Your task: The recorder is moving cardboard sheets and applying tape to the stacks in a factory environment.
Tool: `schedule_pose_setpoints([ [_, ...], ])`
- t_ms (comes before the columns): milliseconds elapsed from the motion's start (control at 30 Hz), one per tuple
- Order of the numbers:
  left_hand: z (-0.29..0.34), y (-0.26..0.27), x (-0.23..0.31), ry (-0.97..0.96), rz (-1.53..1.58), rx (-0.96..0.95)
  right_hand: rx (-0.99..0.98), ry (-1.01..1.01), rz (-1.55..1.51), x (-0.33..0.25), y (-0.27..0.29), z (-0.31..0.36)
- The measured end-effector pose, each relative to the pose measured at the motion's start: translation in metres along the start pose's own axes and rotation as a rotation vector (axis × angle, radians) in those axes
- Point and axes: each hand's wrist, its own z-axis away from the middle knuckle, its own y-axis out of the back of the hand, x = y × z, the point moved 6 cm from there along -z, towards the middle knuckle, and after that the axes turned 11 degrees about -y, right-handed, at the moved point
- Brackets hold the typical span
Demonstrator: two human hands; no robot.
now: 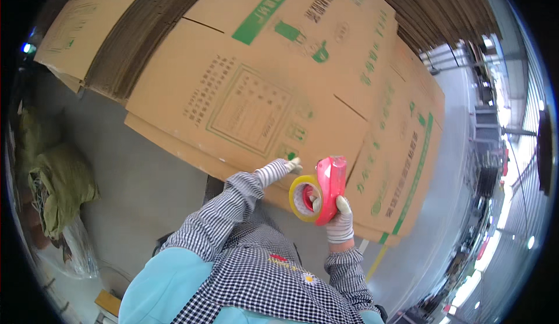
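My right hand (341, 221), in a white striped glove, is wrapped round a red tape dispenser (332, 187). A yellowish roll of packing tape (296, 200) is mounted on its left side. My left hand (280, 171), gloved the same way, is over the near edge of a flat cardboard box (262, 79). Its fingers are drawn together; whether anything small is between them is hidden. The flattened box lies on a stack, with green and black printing on its upper face and slits between its flaps. The dispenser is over the box's near edge, right of my left hand.
More stacked flat cardboard (448, 4) stands at the far right, and another stack (93, 21) at the far left. Green woven sacks (67, 181) and a clear plastic bag (81, 248) lie on the floor at left. A yellow floor line (377, 261) runs at right.
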Motion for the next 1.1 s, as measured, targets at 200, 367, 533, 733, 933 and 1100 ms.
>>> schedule_pose_setpoints([
  [200, 0.024, 0.091, 0.166, -0.325, 0.844, -0.145, 0.055, 0.074, 0.440, -0.110, -0.107, -0.105],
  [367, -0.001, 0.168, 0.230, -0.433, 0.632, 0.079, 0.128, 0.034, 0.945, -0.157, -0.124, -0.188],
  [533, -0.066, 0.249, 0.193, -0.266, 0.635, 0.580, 0.155, 0.086, 1.070, -0.192, -0.126, -0.267],
  [733, -0.008, 0.448, 0.207, -0.236, -1.093, 1.447, 0.283, -0.155, 1.555, -0.244, -0.094, -0.379],
  [933, -0.033, 0.458, 0.217, 0.029, -1.144, 1.605, 0.399, -0.357, 1.861, -0.259, -0.046, -0.443],
  [1100, -0.069, 0.452, 0.161, -0.383, 0.873, 0.914, 0.266, -0.386, 1.629, -0.257, -0.052, -0.451],
])
